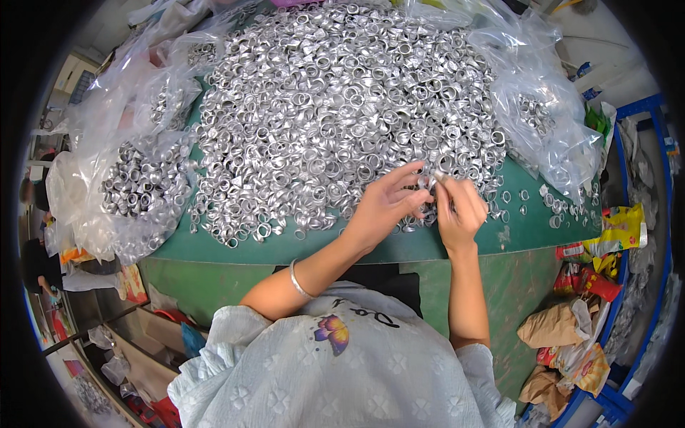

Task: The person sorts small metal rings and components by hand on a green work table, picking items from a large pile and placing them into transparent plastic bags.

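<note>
The left hand [392, 197] reaches up and to the right, its wrist raised, its fingers bent and slightly spread, the fingertips close to those of the other hand; whether it grips anything cannot be told. The right hand [460, 212] points upward from a nearly upright forearm, thumb and forefinger drawn narrowly together; what lies between them is too small to identify. Both hands are above the near right edge of a broad heap of silver-coloured metal rings [342, 121], which covers most of a green tabletop [399, 250]. The left forearm slants in and bears a silver bangle [298, 279]. Stray rings lie just right of the hands. Clear plastic bags containing rings flank the heap, one on the left [85, 185] and one on the right [564, 146]. Further right stands a blue-framed rack [655, 228], with crumpled brown paper [551, 324] near it.
</note>
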A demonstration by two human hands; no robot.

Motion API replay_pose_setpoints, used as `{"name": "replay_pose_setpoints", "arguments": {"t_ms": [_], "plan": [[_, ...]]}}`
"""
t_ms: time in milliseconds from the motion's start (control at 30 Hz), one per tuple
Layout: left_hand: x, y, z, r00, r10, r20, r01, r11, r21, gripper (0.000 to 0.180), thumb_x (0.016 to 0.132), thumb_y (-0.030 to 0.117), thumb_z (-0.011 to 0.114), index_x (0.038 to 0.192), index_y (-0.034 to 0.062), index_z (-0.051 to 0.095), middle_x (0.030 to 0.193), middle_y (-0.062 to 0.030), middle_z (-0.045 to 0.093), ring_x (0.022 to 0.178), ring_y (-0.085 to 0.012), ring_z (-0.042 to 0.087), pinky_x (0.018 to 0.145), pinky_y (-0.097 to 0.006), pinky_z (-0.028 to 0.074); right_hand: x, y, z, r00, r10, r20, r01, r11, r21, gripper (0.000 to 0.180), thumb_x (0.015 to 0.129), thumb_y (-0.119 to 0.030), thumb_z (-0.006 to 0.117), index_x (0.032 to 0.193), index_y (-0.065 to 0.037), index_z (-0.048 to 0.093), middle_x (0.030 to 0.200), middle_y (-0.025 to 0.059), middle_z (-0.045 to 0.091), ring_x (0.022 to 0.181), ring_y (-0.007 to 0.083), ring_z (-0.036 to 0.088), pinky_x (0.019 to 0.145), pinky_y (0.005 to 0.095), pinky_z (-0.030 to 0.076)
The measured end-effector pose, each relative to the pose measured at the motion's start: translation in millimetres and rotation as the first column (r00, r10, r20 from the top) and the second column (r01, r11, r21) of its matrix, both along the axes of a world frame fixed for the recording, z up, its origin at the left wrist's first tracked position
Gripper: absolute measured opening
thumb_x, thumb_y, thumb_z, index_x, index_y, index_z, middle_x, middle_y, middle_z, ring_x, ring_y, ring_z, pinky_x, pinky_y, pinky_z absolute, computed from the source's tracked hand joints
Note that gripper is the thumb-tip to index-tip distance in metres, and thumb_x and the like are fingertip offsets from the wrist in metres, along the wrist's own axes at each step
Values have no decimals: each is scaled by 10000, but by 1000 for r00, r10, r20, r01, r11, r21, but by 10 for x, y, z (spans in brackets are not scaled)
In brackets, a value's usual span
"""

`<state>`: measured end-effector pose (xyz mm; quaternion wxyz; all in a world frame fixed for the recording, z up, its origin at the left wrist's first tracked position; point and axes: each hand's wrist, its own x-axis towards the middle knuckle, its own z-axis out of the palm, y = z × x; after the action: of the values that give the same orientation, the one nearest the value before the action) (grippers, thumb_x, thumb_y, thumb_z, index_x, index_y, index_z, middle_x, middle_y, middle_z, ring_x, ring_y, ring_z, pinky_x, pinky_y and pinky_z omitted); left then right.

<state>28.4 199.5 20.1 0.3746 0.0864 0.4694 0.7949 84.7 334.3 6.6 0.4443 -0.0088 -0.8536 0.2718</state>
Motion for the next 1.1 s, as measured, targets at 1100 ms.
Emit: {"name": "replay_pose_setpoints", "arguments": {"t_ms": [1100], "plan": [[-4,-267,-65,479,-69,-875,-355,896,-265,433,727,-126,564,1130,29,540,1195,-126,541,1088,-268,543,892,-315,452,345,35,56,929,261,-262,-201,-238,-950,194,945,-204,383,816,-77,455,555,50,426,409,115,358,338,228,259]]}}
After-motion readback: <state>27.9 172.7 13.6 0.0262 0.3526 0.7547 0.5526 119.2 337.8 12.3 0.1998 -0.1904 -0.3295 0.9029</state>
